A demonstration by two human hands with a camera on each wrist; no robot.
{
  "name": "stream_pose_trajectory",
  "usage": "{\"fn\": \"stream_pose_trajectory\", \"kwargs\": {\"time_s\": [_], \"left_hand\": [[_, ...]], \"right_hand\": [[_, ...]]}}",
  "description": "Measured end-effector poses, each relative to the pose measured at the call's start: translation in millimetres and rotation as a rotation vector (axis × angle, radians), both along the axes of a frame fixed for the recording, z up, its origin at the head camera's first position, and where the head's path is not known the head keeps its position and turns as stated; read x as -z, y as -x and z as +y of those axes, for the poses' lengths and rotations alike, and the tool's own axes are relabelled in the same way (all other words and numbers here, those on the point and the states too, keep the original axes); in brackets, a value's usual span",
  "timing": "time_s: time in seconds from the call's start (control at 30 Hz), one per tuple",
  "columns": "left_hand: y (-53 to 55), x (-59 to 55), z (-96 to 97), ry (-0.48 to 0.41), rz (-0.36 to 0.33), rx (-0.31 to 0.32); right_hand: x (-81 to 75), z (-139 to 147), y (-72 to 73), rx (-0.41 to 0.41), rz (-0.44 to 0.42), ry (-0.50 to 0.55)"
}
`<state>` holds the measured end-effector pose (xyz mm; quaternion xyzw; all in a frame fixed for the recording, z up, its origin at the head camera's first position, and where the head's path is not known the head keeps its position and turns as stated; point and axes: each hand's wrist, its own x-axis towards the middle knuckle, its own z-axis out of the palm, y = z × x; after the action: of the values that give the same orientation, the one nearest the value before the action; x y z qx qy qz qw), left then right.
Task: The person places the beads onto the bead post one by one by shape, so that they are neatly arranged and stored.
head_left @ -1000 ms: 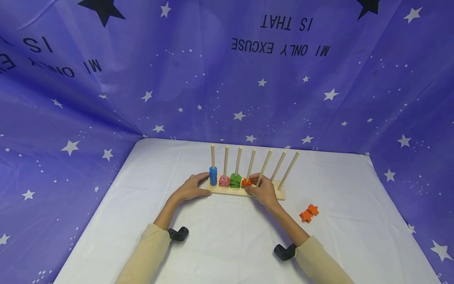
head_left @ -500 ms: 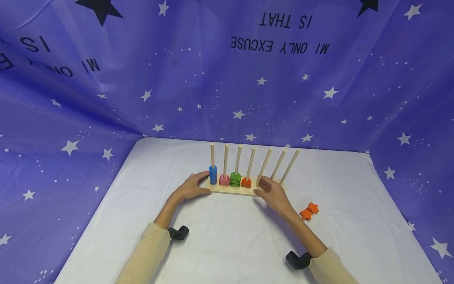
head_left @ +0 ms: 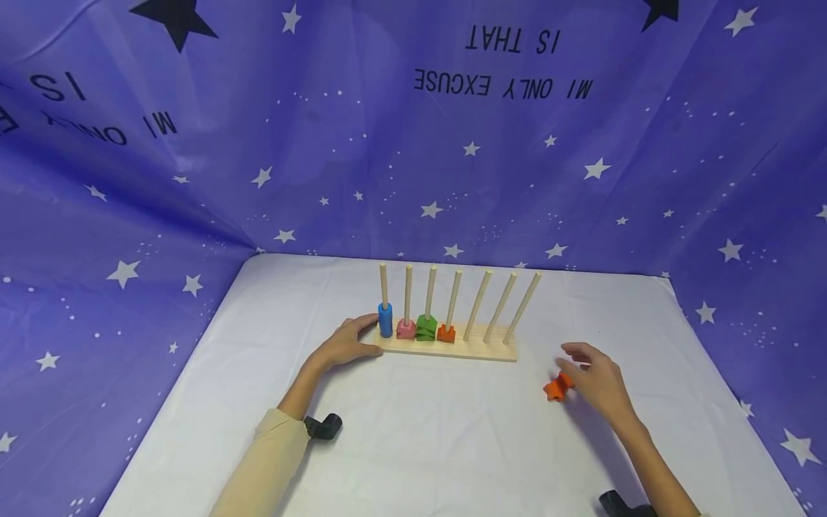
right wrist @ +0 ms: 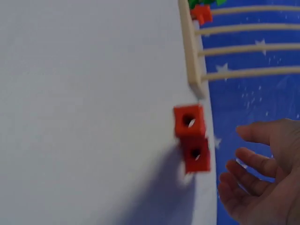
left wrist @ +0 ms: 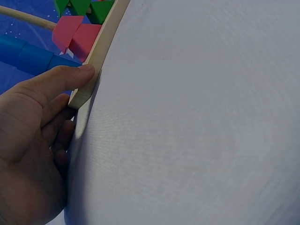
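My left hand (head_left: 342, 345) grips the left end of a wooden peg stacker (head_left: 481, 350), thumb (left wrist: 70, 77) on its front edge and fingers behind. Blue cylinders (head_left: 385, 323) fill the lower part of the leftmost peg. Beside them, pink beads (head_left: 405, 330), green beads (head_left: 426, 330) and one orange bead (head_left: 446, 334) sit low on their own pegs. The three pegs at the right are bare. My right hand (head_left: 597, 384) hovers over two loose orange star beads (head_left: 553, 390), fingers relaxed and apart. In the right wrist view, holes show in these beads (right wrist: 197, 154), and the hand stays apart from them.
White cloth (head_left: 439, 445) covers the table. A purple curtain (head_left: 362, 143) with stars hangs behind it and at both sides. Black wrist mounts (head_left: 323, 426) sit on both forearms.
My right hand has let go of the orange bead on the fourth peg and moved right, over the two loose star beads. The left hand keeps its place at the stacker's end.
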<state>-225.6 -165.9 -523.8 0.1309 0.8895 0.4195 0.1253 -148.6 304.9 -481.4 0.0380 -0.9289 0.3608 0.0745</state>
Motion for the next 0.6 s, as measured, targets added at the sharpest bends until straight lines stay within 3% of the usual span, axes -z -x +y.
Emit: {"fn": "stream_pose_trajectory", "kwargs": {"time_s": [0.17, 0.27, 0.6], "left_hand": [[-0.2, -0.8, 0.0, 0.000, -0.003, -0.003], [-0.4, -1.1, -0.1, 0.001, 0.001, -0.002], [-0.7, -0.8, 0.3, 0.002, 0.004, 0.003]], "right_hand": [[13.2, 27, -12.4, 0.051, -0.162, -0.052], [18.8, 32, -14.8, 0.047, -0.215, -0.058], [21.3, 22, -8.6, 0.008, -0.218, -0.049]]}}
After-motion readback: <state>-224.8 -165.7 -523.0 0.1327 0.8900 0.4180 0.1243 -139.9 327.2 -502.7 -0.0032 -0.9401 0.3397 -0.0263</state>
